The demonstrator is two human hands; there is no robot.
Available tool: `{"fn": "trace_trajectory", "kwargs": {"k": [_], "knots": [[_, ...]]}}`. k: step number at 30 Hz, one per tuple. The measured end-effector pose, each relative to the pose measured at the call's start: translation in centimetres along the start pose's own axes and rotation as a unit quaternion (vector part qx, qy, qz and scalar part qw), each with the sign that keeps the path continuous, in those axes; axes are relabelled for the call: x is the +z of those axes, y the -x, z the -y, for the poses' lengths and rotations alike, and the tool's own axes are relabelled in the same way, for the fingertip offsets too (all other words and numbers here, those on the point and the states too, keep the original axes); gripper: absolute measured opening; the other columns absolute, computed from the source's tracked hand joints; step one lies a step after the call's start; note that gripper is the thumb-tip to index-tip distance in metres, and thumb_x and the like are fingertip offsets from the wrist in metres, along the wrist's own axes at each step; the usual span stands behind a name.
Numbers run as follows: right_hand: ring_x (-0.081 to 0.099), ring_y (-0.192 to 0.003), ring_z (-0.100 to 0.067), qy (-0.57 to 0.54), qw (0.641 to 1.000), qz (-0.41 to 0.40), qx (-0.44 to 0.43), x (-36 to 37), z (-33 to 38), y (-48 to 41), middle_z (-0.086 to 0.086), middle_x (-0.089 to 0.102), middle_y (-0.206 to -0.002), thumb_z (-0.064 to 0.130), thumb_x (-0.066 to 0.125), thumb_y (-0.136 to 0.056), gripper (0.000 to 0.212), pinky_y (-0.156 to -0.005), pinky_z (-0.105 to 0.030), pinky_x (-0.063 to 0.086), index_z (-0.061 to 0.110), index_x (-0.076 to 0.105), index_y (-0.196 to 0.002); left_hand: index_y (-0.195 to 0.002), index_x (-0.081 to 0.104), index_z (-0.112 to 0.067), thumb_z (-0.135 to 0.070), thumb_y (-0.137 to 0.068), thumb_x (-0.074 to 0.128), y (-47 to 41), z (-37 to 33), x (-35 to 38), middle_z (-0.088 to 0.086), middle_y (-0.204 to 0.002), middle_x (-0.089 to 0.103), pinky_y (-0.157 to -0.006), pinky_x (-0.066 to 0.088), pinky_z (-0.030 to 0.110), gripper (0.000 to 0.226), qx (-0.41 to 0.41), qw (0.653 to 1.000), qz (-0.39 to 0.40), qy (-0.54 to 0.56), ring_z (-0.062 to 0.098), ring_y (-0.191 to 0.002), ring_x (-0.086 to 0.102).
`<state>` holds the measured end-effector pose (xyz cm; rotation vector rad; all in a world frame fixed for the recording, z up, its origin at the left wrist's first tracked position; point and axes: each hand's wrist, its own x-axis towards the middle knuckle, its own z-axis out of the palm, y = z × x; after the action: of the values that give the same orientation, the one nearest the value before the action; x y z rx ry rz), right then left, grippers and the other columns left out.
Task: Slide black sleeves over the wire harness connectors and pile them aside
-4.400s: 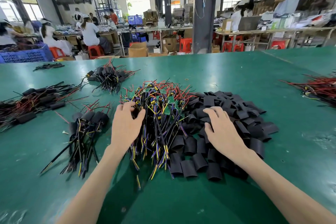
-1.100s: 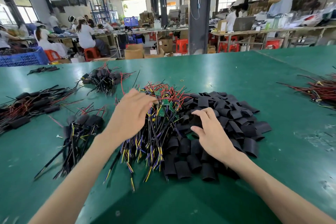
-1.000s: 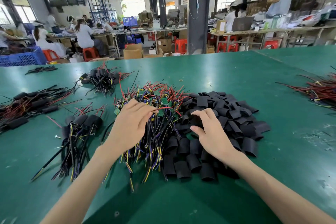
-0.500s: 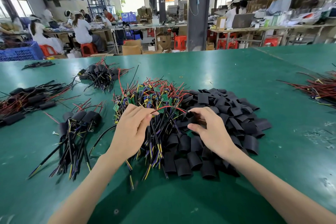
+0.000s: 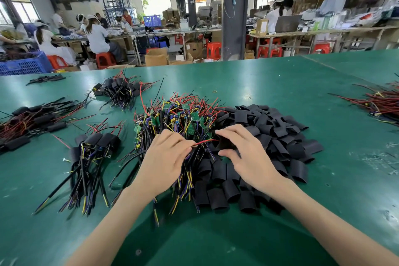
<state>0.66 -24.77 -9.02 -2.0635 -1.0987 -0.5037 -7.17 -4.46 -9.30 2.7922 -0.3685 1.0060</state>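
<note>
A heap of unsleeved wire harnesses (image 5: 172, 121) with small green boards and red, black and yellow wires lies at the table's middle. Right of it spreads a pile of loose black sleeves (image 5: 269, 136). My left hand (image 5: 166, 162) rests over the harness heap and pinches one harness by its red wire (image 5: 205, 141). My right hand (image 5: 248, 157) grips a single black sleeve (image 5: 224, 144) between thumb and fingers; the red wire runs into that sleeve's mouth. A pile of sleeved harnesses (image 5: 92, 153) lies left of my left hand.
More sleeved bundles lie at the far left (image 5: 28, 123) and behind (image 5: 121, 93). A bundle of red wires (image 5: 380, 103) sits at the right edge. The green table (image 5: 216, 239) has bare surface in front of me. People work at benches beyond the table's far edge.
My left hand picked a harness out of the heap and drew its red wire toward my right hand, which closed on one sleeve; the wire now reaches that sleeve.
</note>
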Motion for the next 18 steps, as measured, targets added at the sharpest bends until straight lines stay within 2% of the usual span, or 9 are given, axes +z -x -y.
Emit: {"fn": "trace_trajectory", "kwargs": {"k": [2,4,8,12,15,18], "knots": [[0.057,-0.101,-0.028,0.054,0.997,0.020,-0.049,0.2,0.4,0.1,-0.012,0.057,-0.110,0.001,0.070,-0.078,0.040,-0.092,-0.032,0.042,0.001,0.060,-0.117,-0.103,0.069,-0.007,-0.024,-0.094,0.044,-0.2,-0.5,0.4,0.004,-0.091,0.060,-0.078,0.041,0.040,0.031,0.014,1.000,0.008,-0.005,0.022,-0.087,0.045],[0.053,-0.104,-0.029,0.098,0.991,0.050,-0.079,0.5,0.8,0.2,-0.011,0.052,-0.115,0.005,0.065,-0.083,0.037,-0.090,-0.041,0.045,0.002,0.055,-0.119,-0.105,0.067,-0.006,-0.023,-0.094,0.046,-0.4,-1.1,0.7,0.005,-0.096,0.058,-0.077,0.042,0.041,0.030,0.022,1.000,0.012,0.011,0.022,-0.088,0.047],[0.041,-0.104,-0.025,0.116,0.986,0.083,-0.092,1.2,1.2,0.7,-0.009,0.042,-0.118,0.007,0.053,-0.092,0.033,-0.093,-0.036,0.039,0.003,0.042,-0.123,-0.111,0.061,-0.004,-0.022,-0.093,0.047,-0.3,-1.8,0.9,0.006,-0.106,0.053,-0.088,0.041,0.037,0.029,0.007,0.997,0.014,0.072,0.020,-0.098,0.049],[0.034,-0.093,-0.021,0.139,0.982,0.104,-0.076,1.3,1.1,1.0,-0.007,0.044,-0.113,0.008,0.047,-0.093,0.033,-0.086,-0.038,0.039,0.004,0.037,-0.125,-0.125,0.048,-0.011,-0.017,-0.088,0.056,0.2,-1.7,0.9,-0.002,-0.122,0.044,-0.104,0.033,0.022,0.038,-0.017,0.985,0.051,0.164,0.010,-0.116,0.044],[0.026,-0.088,-0.016,0.145,0.981,0.114,-0.061,1.0,0.9,1.1,-0.005,0.041,-0.109,0.005,0.049,-0.092,0.035,-0.084,-0.035,0.037,0.006,0.036,-0.124,-0.132,0.045,-0.016,-0.027,-0.086,0.062,0.4,-0.7,0.8,-0.004,-0.129,0.042,-0.105,0.029,0.023,0.050,-0.043,0.991,0.070,0.107,0.010,-0.123,0.040],[0.023,-0.087,-0.014,0.151,0.980,0.115,-0.054,0.6,0.6,0.9,-0.005,0.039,-0.107,-0.001,0.051,-0.088,0.040,-0.084,-0.032,0.034,0.007,0.034,-0.124,-0.114,0.061,-0.013,-0.036,-0.086,0.065,0.3,0.3,0.6,-0.003,-0.116,0.056,-0.095,0.033,0.031,0.036,-0.050,0.996,0.067,0.012,0.019,-0.114,0.045]]}}
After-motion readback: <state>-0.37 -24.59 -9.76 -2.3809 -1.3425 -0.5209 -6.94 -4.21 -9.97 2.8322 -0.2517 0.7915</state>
